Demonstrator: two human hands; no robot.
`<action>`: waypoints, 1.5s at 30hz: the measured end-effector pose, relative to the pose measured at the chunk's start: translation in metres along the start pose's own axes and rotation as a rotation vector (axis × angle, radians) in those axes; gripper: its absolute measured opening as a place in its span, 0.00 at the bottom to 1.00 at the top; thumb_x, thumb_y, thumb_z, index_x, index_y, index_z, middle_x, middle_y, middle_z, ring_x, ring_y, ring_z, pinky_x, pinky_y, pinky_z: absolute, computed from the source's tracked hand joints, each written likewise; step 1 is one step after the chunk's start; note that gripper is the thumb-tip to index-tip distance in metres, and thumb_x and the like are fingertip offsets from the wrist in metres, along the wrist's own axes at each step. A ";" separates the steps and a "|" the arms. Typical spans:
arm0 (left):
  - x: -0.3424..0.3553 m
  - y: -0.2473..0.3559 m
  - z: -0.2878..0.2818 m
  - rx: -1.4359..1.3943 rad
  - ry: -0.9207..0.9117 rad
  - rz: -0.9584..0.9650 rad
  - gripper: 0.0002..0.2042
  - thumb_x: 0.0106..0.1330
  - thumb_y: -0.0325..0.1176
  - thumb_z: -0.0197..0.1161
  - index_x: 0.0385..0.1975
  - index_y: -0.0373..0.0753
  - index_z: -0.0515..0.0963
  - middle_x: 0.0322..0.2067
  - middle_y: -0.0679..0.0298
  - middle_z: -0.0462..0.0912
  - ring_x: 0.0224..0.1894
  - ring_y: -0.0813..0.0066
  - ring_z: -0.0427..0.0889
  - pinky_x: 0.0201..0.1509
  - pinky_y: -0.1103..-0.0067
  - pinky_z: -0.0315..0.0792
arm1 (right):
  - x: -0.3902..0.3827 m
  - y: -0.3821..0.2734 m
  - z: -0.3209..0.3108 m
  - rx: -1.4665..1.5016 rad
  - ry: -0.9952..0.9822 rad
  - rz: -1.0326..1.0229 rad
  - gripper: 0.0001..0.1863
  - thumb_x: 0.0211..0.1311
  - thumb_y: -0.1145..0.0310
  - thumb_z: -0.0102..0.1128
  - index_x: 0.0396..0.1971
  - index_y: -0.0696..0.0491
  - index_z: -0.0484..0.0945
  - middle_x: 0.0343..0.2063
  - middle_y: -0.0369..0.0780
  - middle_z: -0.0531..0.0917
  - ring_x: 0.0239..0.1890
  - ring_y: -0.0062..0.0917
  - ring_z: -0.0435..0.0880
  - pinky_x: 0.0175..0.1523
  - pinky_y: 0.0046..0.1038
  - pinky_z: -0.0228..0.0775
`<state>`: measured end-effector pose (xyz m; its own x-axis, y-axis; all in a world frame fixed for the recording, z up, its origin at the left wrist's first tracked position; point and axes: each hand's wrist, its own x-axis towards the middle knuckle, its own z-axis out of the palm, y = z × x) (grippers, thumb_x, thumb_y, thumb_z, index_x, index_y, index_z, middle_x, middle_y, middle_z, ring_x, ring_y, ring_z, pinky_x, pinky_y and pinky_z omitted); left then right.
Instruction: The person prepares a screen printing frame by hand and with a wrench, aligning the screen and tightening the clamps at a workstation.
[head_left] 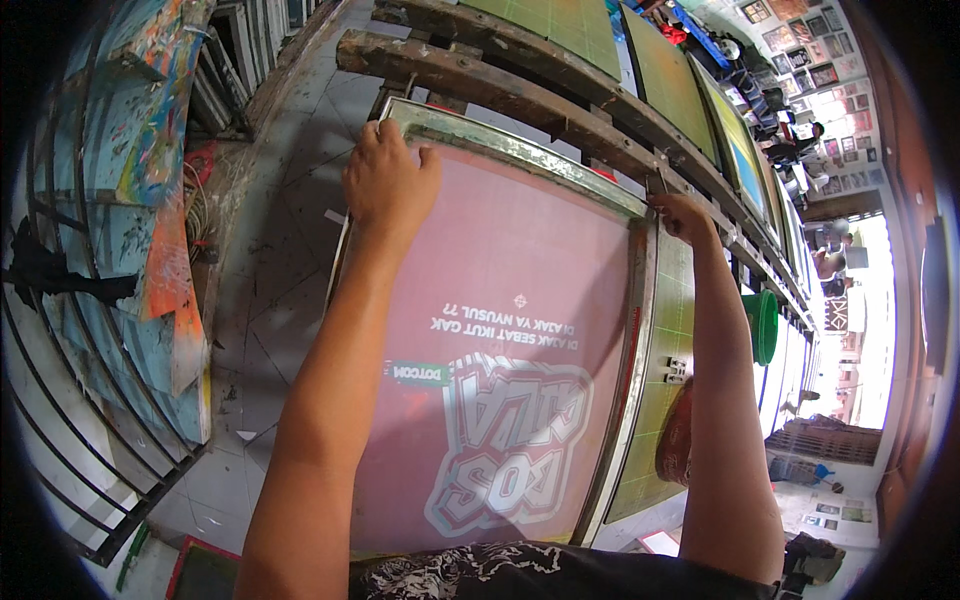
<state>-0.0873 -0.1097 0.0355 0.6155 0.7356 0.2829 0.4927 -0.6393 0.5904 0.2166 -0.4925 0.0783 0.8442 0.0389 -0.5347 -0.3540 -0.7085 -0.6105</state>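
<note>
Shirt: dark with a pale pattern, at the lower edge, just beside the near end of the screen.
Forearms: bare, both reaching away from the body, the left one crossing the screen's left side, the right one passing over the worktop.
Screen: between the forearms, pink mesh in a worn metal frame; pale lettering and a large outlined design show on it, upside down, with a small green patch at the design's left.
Left hand: clamped on the frame's far left corner, fingers over the edge, thumb toward the mesh.
Right hand: curled at the far right corner; I cannot tell how firmly it grips.
Hands: well apart, one at each far corner.
Worktop: green with a pale grid, along the screen's right side, bearing small metal pieces and a red-brown pot partly hidden by the right forearm.
Bucket: green, right of that forearm.
Beams: worn wood, past the frame's far edge, green boards beyond.
Floor: pale tiles, left of the screen.
Rails: black bars at far left, a black cloth hanging over them, before paint-stained blue panels.
</note>
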 end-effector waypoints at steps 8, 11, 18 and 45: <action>0.001 -0.001 0.003 -0.032 -0.002 -0.007 0.20 0.60 0.41 0.58 0.48 0.36 0.71 0.51 0.51 0.74 0.53 0.49 0.76 0.53 0.59 0.71 | 0.006 0.010 -0.004 -0.063 -0.039 -0.064 0.06 0.62 0.65 0.63 0.27 0.48 0.78 0.17 0.28 0.69 0.13 0.12 0.60 0.17 0.19 0.49; 0.002 -0.006 0.001 -0.015 0.014 0.016 0.20 0.60 0.41 0.58 0.48 0.35 0.71 0.50 0.51 0.75 0.53 0.50 0.76 0.53 0.60 0.72 | -0.010 0.006 -0.007 -0.097 -0.005 -0.275 0.06 0.65 0.66 0.58 0.35 0.52 0.81 0.20 0.31 0.74 0.17 0.14 0.65 0.22 0.22 0.56; 0.001 -0.003 -0.001 -0.026 0.015 0.006 0.19 0.59 0.41 0.59 0.44 0.35 0.70 0.48 0.51 0.74 0.52 0.51 0.76 0.54 0.61 0.71 | -0.036 0.011 -0.039 -0.810 0.076 -0.714 0.16 0.61 0.74 0.53 0.47 0.56 0.81 0.29 0.45 0.83 0.35 0.31 0.80 0.43 0.32 0.71; 0.000 0.002 0.001 0.013 -0.020 -0.013 0.20 0.60 0.43 0.59 0.48 0.37 0.70 0.51 0.52 0.74 0.53 0.49 0.76 0.54 0.58 0.71 | -0.037 -0.062 0.058 -2.127 0.219 -0.604 0.09 0.55 0.71 0.59 0.33 0.47 0.86 0.33 0.42 0.87 0.37 0.32 0.87 0.37 0.36 0.79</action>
<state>-0.0857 -0.1110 0.0362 0.6209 0.7394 0.2603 0.5085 -0.6326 0.5842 0.1833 -0.4092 0.1018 0.7243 0.5333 -0.4369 0.5877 -0.1462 0.7958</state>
